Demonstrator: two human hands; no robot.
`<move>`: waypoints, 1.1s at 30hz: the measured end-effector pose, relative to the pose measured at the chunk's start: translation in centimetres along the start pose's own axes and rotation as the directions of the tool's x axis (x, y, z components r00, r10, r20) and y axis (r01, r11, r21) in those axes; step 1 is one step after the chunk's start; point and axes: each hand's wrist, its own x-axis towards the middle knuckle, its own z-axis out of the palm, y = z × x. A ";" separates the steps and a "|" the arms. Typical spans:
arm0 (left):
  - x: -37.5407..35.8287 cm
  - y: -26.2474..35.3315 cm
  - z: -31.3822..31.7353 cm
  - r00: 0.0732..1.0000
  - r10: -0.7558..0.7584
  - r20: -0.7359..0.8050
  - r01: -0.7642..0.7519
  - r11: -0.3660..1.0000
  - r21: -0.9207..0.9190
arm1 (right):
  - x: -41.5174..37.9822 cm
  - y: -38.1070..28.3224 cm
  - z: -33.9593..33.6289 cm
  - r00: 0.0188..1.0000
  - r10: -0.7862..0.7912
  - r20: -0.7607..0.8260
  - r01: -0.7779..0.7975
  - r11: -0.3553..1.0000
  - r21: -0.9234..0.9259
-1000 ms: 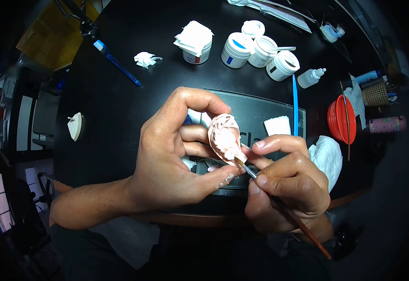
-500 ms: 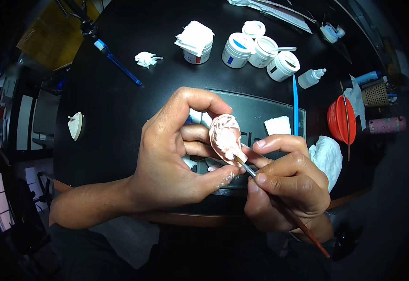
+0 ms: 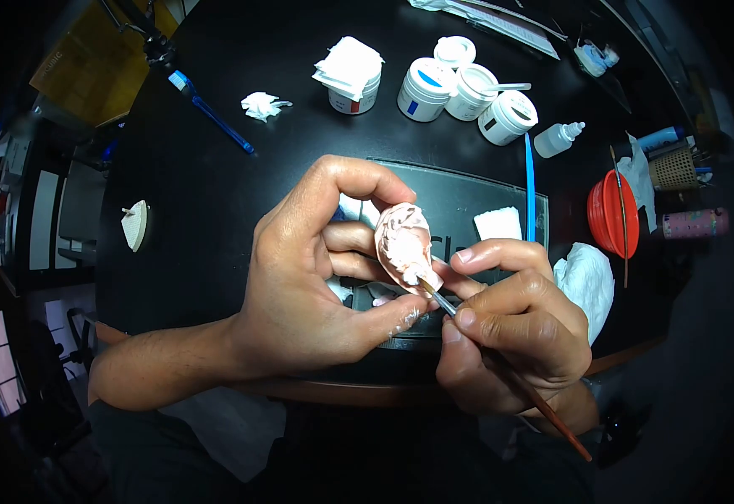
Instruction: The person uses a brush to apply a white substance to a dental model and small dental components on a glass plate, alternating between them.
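Note:
Between the thumb and fingers of my left hand (image 3: pixel 304 269) is a pale pink ear model (image 3: pixel 402 244), held upright with its folded side showing. White smudges mark the left thumb. My right hand (image 3: pixel 522 323) pinches a thin paintbrush (image 3: pixel 543 405) near its metal collar. The brush tip touches the lower end of the ear model, and the reddish-brown handle slants down to the right. Beneath both hands lies a dark glass slab (image 3: pixel 468 189) with lettering, partly hidden, and a white pad (image 3: pixel 498 224) rests on it.
Several white jars (image 3: pixel 426 91) stand at the back, one more jar (image 3: pixel 354 97) topped with folded tissue. A dropper bottle (image 3: pixel 558 140), blue stick (image 3: pixel 531 189), red rubber bowl (image 3: pixel 612 217) with a brush across it and crumpled tissue (image 3: pixel 585 286) are rightward. A blue toothbrush (image 3: pixel 216 118) lies left.
Both hands have barely moved. The right hand and brush have shifted very slightly left, with the brush tip still at the lower end of the ear model.

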 end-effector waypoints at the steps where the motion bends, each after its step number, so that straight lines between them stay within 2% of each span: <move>1: 0.0 0.0 0.0 1.000 0.000 0.003 0.000 1.000 0.001 | 0.1 0.0 0.0 1.000 0.002 0.004 -0.002 1.000 -0.001; 19: 0.1 0.1 0.0 1.000 0.012 0.009 -0.012 0.999 0.039 | 0.0 0.1 -0.1 1.000 -0.009 0.002 0.009 1.000 0.004; 22: 0.0 0.0 0.1 1.000 -0.014 -0.004 0.014 1.000 -0.025 | 0.1 0.0 -0.2 1.000 -0.003 -0.002 0.003 1.000 0.003; 25: 0.2 0.7 0.1 0.994 -0.106 0.007 0.107 0.992 -0.060 | 0.3 -0.3 -0.4 1.000 0.014 -0.006 -0.014 1.000 0.014; 33: 0.3 0.6 0.5 0.988 -0.147 -0.038 0.140 0.980 -0.140 | 0.3 -0.3 -0.5 0.999 0.046 -0.027 -0.045 0.998 0.037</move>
